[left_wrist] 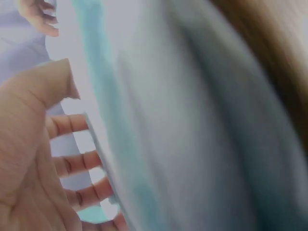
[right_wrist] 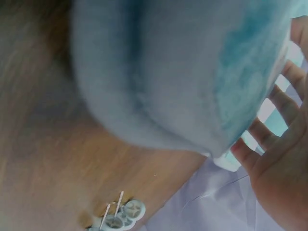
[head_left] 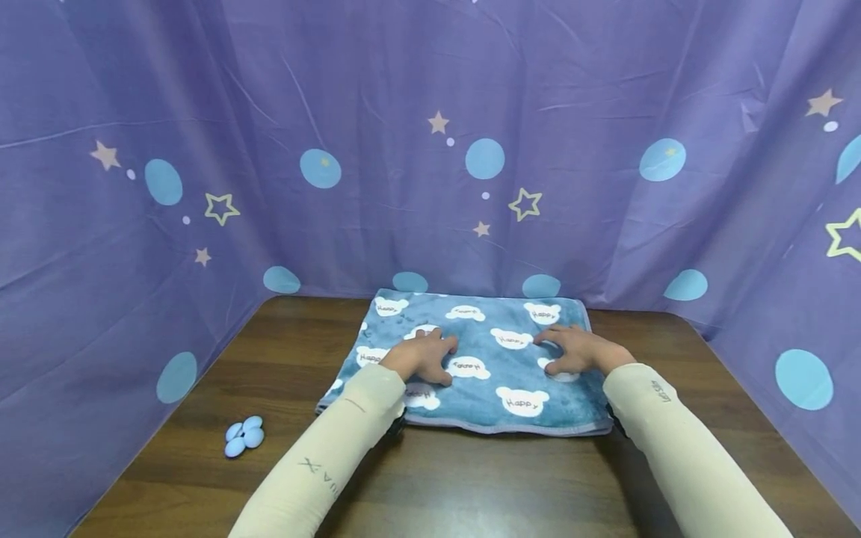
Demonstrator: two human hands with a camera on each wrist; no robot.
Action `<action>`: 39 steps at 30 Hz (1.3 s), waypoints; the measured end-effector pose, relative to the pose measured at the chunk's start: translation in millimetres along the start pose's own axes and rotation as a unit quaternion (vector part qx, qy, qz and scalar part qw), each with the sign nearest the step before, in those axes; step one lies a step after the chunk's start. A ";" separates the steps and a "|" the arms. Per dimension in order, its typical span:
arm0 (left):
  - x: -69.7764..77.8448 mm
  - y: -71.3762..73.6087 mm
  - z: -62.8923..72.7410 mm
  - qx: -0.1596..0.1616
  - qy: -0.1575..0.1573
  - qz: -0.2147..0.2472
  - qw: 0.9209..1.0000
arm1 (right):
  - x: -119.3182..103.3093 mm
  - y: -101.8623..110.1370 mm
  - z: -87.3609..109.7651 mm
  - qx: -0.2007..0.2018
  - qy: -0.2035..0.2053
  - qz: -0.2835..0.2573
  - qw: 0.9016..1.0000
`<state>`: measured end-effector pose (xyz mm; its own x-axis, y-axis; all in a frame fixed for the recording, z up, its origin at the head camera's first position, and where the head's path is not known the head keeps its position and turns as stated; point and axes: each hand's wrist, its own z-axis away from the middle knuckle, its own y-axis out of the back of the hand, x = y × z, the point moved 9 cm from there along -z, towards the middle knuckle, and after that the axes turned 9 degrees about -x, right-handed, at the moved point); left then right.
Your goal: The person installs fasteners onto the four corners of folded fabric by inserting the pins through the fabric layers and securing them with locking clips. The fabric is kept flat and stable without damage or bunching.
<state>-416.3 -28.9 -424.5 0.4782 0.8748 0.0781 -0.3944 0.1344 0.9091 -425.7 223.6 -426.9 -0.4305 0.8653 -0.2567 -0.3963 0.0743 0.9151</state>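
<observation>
A folded blue fleece blanket (head_left: 498, 400) with white bear heads and "Happy" lettering lies flat on the wooden table. My left hand (head_left: 424, 357) rests on its left half, fingers spread and loosely bent. On the right half lies my right hand (head_left: 577, 350), its thumb and fingers apart. Close up in the left wrist view, the left fingertips (left_wrist: 98, 189) touch the blanket's top face, and its layered edge (left_wrist: 192, 120) fills much of the picture. In the right wrist view the right fingertips (right_wrist: 239, 146) meet the same face near a rounded fold (right_wrist: 108, 96).
A light blue object with several oval lobes (head_left: 244, 436) lies at the table's left. Small round grey pieces (right_wrist: 134, 210) with thin pinkish sticks sit on the table in the right wrist view. A purple curtain (head_left: 403, 90) with stars and dots encloses the table (head_left: 498, 486).
</observation>
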 end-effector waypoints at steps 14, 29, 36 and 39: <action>48.4 6.4 -2.1 0.031 -0.059 -0.014 0.998 | 12.5 4.8 48.2 0.061 0.037 -0.047 0.996; 119.8 4.4 -9.5 0.057 -0.126 -0.049 0.989 | 49.1 14.0 123.4 0.145 0.041 0.045 0.988; 153.9 5.7 -13.9 0.077 -0.173 -0.063 0.980 | 66.0 11.8 140.8 0.151 0.038 0.072 0.985; 168.0 5.2 -14.6 0.079 -0.180 -0.072 0.978 | 73.0 9.0 143.1 0.137 0.017 0.071 0.988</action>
<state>-349.4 125.6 -412.6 0.7771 0.6268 0.0572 -0.1889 0.1455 0.9712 -344.6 358.3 -392.8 -0.4947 0.8599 -0.1257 -0.0968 0.0892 0.9913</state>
